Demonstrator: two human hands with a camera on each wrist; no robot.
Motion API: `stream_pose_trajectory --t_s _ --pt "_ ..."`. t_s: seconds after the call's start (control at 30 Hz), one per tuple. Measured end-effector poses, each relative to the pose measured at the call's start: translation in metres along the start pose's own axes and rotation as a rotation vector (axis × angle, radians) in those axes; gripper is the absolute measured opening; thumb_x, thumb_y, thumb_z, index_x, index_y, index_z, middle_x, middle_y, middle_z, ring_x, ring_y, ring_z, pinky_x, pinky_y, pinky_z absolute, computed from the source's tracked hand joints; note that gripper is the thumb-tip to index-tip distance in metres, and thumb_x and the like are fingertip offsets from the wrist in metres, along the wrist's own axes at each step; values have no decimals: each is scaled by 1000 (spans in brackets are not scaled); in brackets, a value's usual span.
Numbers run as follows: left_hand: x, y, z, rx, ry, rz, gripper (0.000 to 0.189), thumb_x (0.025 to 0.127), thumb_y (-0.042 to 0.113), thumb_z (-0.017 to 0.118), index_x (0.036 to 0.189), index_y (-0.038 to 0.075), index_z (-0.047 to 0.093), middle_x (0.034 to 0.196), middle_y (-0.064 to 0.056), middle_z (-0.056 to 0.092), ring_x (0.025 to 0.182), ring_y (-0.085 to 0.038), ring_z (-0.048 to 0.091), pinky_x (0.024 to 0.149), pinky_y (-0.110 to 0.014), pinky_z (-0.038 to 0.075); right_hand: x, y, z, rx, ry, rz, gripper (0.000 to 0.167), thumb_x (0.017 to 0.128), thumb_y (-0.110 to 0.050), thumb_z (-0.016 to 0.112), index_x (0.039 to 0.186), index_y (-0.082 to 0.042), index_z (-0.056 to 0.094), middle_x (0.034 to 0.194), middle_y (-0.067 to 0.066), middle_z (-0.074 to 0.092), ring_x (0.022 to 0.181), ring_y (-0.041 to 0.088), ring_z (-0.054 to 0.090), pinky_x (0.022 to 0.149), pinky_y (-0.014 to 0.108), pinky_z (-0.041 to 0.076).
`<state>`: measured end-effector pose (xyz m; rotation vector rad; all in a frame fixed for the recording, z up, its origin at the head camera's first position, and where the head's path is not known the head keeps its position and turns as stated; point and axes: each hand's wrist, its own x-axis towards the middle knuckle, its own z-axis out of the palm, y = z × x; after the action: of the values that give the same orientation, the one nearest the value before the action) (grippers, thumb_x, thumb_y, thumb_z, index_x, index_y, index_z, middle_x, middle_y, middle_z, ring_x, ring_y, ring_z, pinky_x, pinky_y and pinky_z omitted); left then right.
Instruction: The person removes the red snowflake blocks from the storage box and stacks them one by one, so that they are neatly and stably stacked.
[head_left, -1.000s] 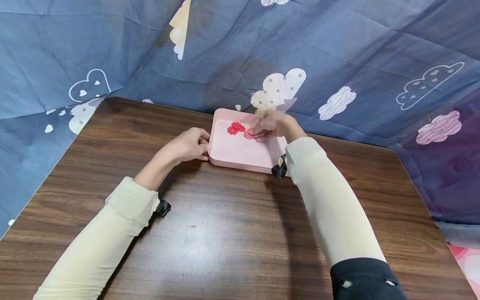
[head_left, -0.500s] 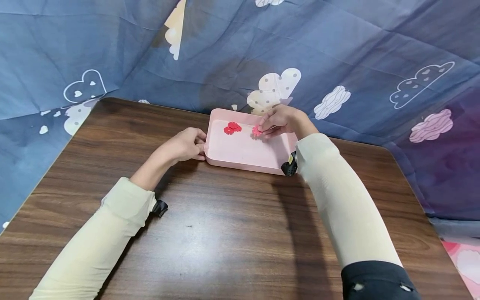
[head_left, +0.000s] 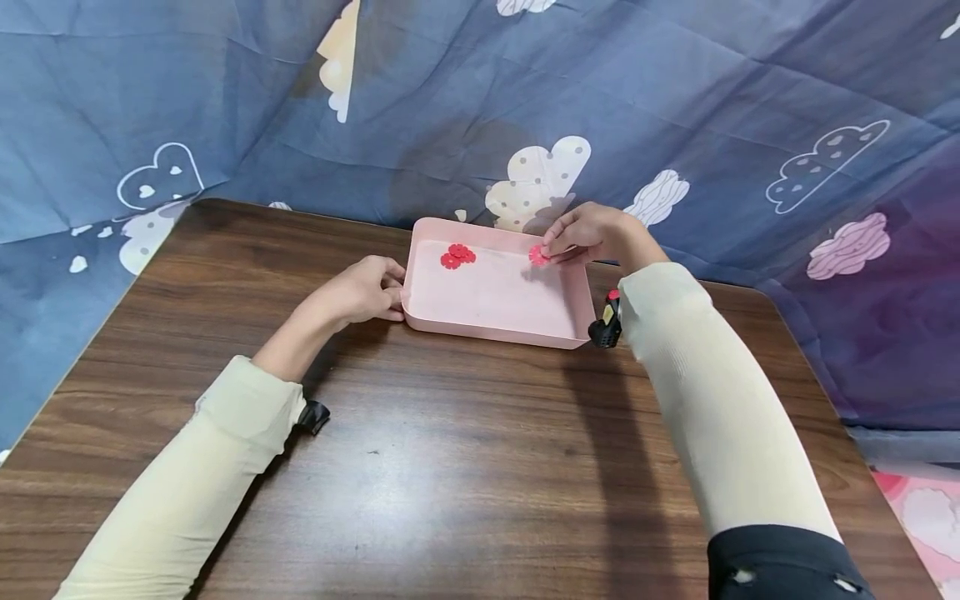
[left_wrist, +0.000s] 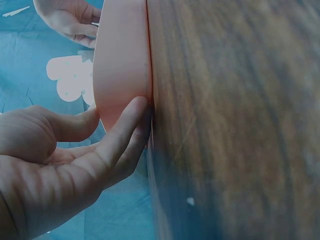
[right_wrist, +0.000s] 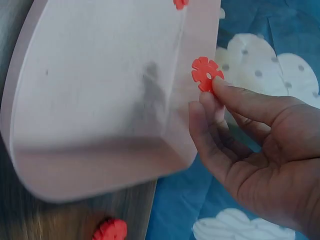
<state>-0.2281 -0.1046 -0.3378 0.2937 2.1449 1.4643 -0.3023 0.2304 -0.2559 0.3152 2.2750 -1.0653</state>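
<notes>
A blue cloud-patterned cloth [head_left: 450, 100] hangs behind a brown wooden table [head_left: 420, 467], where a pink tray [head_left: 487, 296] lies near the back edge. The left hand [head_left: 362, 289] holds the tray's left end, thumb at the rim, fingers against the outer wall. The right hand [head_left: 592, 233] pinches a red flower-shaped disc [right_wrist: 202, 70] by the tray's far wall, toward the right; overlapping red discs [head_left: 458, 256] lie inside, left.

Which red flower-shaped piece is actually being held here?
The single piece pinched in the right hand, raised at the far side of the pink tray. The overlapping cluster lies inside the tray; another piece lies outside it, on the table.
</notes>
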Motion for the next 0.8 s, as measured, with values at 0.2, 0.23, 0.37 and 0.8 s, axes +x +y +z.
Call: stream_pose_trajectory --t_s 0.2,0.23,0.37,0.8 --pt "-1 0 0 1 -6 5 42 110 -6 44 150 -20 39 119 -25 53 102 -28 66 105 -42 65 -7 13 -19 -7 10 14 16 104 -4 68 119 -1 64 89 -1 74 87 12 70 93 31 69" --pt "-1 0 -1 0 -8 5 42 110 -7 44 150 -20 39 119 -25 53 102 -29 66 105 -42 65 -9 16 -23 -7 7 15 15 104 -4 68 119 -2 64 90 -2 74 87 12 70 92 31 69" --pt "-1 0 -1 -10 -13 6 43 110 -6 44 150 -20 38 120 -25 53 103 -29 66 105 -42 65 -14 28 -36 11 -16 17 7 105 -3 67 112 -4 67 91 -2 74 88 12 71 90 29 69" --pt "-1 1 1 -8 -22 0 45 111 -6 41 153 -20 34 134 -33 51 110 -33 64 108 -42 64 -22 72 -67 149 -29 72 26 108 1 60 90 -13 73 86 -1 73 82 12 70 81 26 69"
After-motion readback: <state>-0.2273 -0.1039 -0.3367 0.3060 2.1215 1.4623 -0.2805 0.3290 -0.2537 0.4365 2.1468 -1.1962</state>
